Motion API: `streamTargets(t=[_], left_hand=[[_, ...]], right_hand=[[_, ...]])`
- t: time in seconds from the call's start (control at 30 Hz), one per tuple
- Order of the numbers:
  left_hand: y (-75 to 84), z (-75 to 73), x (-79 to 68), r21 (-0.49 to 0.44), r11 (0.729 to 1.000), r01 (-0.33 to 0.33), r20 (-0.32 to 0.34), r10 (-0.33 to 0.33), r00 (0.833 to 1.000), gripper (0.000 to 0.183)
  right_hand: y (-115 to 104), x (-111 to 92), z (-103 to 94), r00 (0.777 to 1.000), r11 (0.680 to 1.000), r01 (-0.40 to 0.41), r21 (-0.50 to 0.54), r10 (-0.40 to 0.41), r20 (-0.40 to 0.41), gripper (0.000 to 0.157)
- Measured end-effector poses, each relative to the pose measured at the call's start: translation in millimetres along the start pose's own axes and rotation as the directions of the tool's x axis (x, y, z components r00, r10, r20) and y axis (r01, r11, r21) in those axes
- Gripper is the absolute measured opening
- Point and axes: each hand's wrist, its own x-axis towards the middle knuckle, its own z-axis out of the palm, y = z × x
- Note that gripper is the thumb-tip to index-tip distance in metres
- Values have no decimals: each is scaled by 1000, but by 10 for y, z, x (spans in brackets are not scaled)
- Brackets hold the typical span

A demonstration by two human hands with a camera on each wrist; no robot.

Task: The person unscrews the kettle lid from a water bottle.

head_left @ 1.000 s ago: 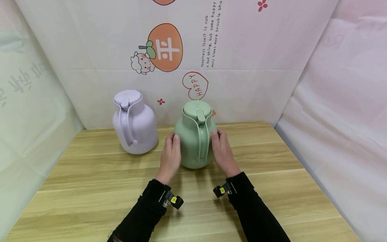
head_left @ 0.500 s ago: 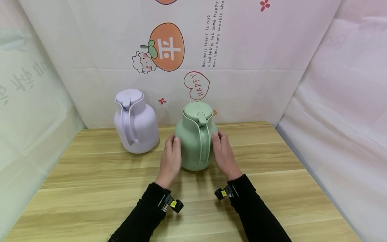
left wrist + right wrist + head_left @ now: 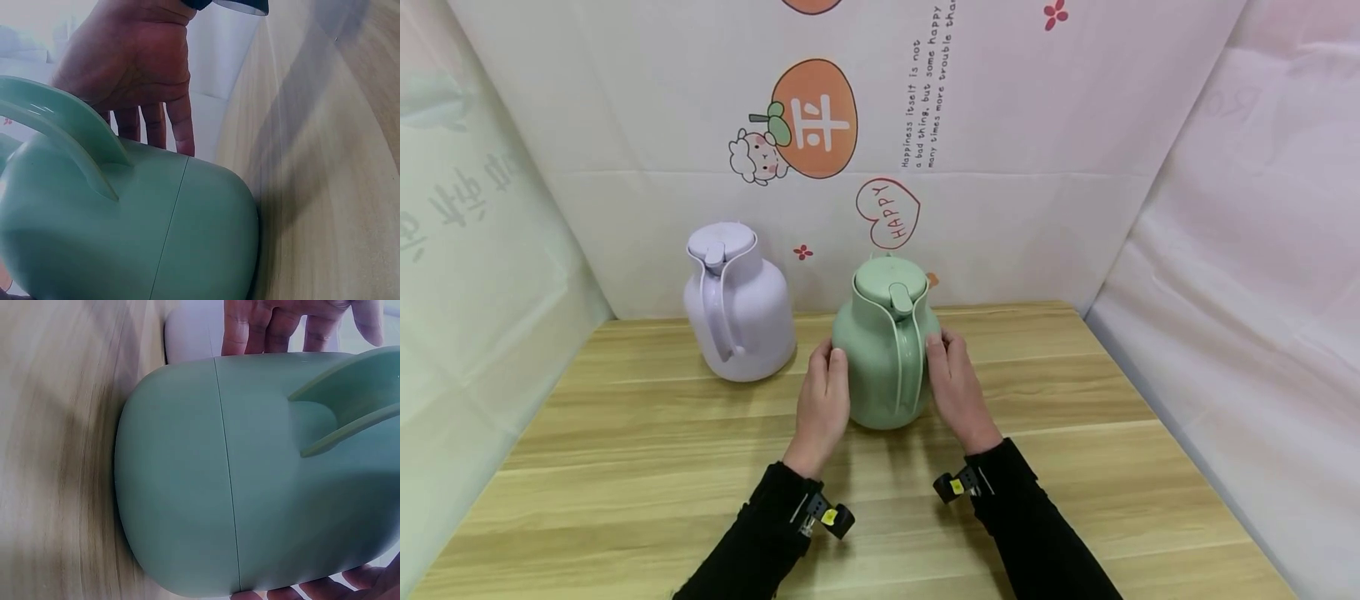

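A sage-green thermos jug [image 3: 872,367] stands upright on the wooden table, its lid on and its handle toward me. My left hand [image 3: 822,404] holds its left side, thumb in front and fingers further round the body. On the opposite side my right hand [image 3: 957,387] grips it the same way, beside the handle. The left wrist view shows the left palm [image 3: 140,62] facing the jug, with the fingers reaching behind its side. In the right wrist view, the right fingertips [image 3: 325,589] lie along the jug's lower edge in the picture, and its base is close against the table.
A lilac jug [image 3: 748,321] of the same shape stands to the left, near the table's back edge. Behind the wooden table [image 3: 625,467] hangs a printed white cloth [image 3: 1000,208], with more cloth on both sides. Each black sleeve carries a small wrist camera.
The green jug has shifted slightly toward me, with both hands keeping their hold on it. The lilac jug stays in its place.
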Motion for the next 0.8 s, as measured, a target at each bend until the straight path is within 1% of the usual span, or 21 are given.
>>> streamTargets(t=[0.2,0.47,0.8], left_hand=[[-6,5,-27,0,1000,-3,-6,3,1000,72],[12,10,-47,-12,1000,1,-11,-1,1000,68],[5,-3,-68,-3,1000,-7,-5,7,1000,70]], right_hand=[[12,-21,-8,1000,1000,8,10,-9,9,69],[9,-23,-11,999,999,31,21,-31,11,63],[-1,-48,-12,999,999,32,30,-33,21,65]])
